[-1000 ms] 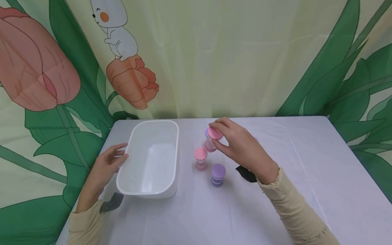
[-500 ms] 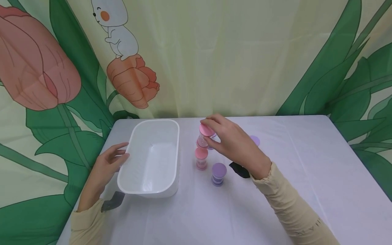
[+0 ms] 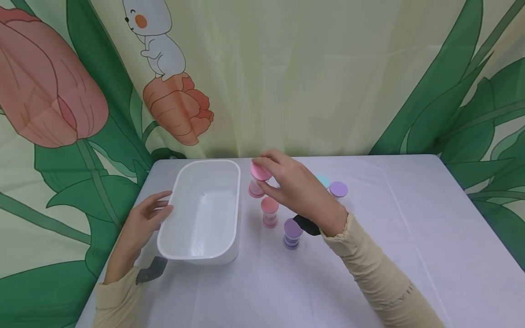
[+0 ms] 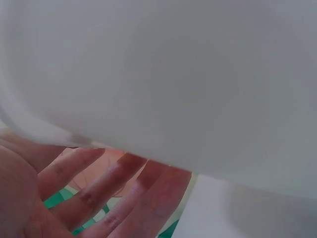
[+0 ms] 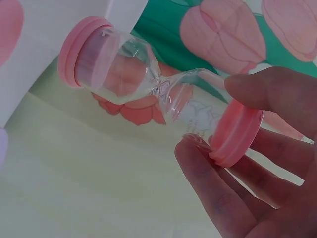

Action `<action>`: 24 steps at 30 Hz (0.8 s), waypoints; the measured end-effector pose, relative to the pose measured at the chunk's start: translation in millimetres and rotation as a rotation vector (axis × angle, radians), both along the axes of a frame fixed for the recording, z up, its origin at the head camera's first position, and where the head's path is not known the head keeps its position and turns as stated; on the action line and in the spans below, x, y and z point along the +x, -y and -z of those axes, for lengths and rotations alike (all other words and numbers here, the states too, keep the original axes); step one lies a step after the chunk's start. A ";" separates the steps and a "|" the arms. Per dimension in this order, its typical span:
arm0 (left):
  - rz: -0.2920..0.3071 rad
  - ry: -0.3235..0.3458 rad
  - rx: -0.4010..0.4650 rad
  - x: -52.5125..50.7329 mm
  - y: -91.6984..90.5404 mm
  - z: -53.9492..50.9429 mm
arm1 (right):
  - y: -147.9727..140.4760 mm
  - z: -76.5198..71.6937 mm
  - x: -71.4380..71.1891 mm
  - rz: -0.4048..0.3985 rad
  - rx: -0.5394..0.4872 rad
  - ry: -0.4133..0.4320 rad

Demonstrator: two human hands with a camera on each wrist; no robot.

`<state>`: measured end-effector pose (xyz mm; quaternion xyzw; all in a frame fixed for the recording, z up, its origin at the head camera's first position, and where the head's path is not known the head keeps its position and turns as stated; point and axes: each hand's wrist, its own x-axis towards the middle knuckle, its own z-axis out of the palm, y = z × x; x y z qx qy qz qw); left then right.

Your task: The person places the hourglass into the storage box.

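One pink hourglass, prob. light, fragile mid & best held by its ends, was pinched at top cap by R hand beside white bin, L hand relaxed against bin wall.

No text is readable; marks on the right sleeve are illegible.

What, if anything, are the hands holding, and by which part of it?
The right hand pinches a pink hourglass by its upper cap; the left hand only touches the white tub.
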<state>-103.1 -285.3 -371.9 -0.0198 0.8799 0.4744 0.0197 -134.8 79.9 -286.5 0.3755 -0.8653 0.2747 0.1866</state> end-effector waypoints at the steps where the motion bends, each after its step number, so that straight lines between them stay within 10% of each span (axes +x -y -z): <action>1: -0.001 0.001 0.000 0.0 -0.2 0.1 | 1.2 -1.3 -0.4 -0.002 -0.001 -0.001; 24: -0.030 0.006 0.005 -0.7 0.6 3.2 | 45.5 -15.3 -12.8 -0.087 -0.019 0.000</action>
